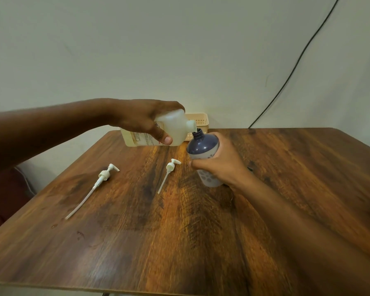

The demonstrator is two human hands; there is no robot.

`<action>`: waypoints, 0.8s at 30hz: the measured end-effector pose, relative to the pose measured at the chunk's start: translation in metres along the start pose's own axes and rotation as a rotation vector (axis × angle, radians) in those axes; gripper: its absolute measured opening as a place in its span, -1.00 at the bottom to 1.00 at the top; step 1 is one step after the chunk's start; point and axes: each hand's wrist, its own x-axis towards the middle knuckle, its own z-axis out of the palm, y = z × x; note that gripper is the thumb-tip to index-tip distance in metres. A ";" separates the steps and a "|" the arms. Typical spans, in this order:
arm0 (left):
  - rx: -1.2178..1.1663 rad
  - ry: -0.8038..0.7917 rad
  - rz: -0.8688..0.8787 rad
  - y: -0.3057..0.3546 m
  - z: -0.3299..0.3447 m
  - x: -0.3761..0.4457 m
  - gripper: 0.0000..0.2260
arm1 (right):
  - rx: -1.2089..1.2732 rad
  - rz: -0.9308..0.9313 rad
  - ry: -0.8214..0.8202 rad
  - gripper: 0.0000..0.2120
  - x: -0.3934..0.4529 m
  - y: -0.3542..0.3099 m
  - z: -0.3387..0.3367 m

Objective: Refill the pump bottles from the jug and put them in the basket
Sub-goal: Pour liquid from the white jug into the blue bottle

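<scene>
Left grip around jug, right grip around bottle

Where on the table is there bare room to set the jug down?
The wooden table is bare on its right side, beyond the right hand, and along the near edge. The middle-left is crowded by two white pump heads.

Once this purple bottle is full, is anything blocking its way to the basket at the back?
Only the jug, held tipped by the left hand, hangs between the purple bottle and the basket. The pump heads lie nearer, off that path.
</scene>
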 end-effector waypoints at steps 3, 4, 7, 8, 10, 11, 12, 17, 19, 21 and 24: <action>-0.003 -0.006 0.002 0.001 0.000 -0.001 -0.31 | 0.011 0.003 0.004 -0.33 0.000 0.001 0.001; -0.004 -0.005 0.001 0.002 0.000 -0.001 -0.30 | 0.010 0.006 0.003 -0.32 0.000 0.001 0.001; -0.004 -0.005 -0.001 0.003 0.000 -0.003 -0.25 | 0.003 0.010 -0.004 -0.30 0.000 0.000 0.002; -0.004 -0.007 -0.002 0.003 -0.001 -0.003 -0.26 | 0.003 0.010 -0.004 -0.31 0.000 0.000 0.002; -0.003 -0.009 -0.009 0.004 -0.001 -0.003 -0.28 | 0.002 0.012 -0.005 -0.32 0.000 -0.001 0.002; 0.001 -0.007 -0.012 0.004 -0.002 -0.003 -0.29 | 0.001 0.013 -0.004 -0.32 0.000 -0.001 0.002; 0.006 -0.004 -0.016 0.004 -0.002 -0.003 -0.29 | 0.000 0.015 -0.003 -0.33 0.000 -0.002 0.002; 0.012 -0.002 -0.030 0.004 -0.001 -0.003 -0.29 | -0.001 0.016 -0.001 -0.34 -0.001 -0.002 0.002; 0.021 -0.003 -0.036 0.004 -0.001 -0.004 -0.28 | -0.012 0.013 -0.002 -0.33 -0.002 -0.002 0.003; 0.030 -0.006 -0.042 0.004 -0.001 -0.004 -0.28 | -0.019 0.011 0.002 -0.33 -0.002 -0.002 0.005; 0.036 -0.011 -0.047 0.005 -0.002 -0.003 -0.28 | -0.017 0.016 0.011 -0.32 -0.001 -0.002 0.006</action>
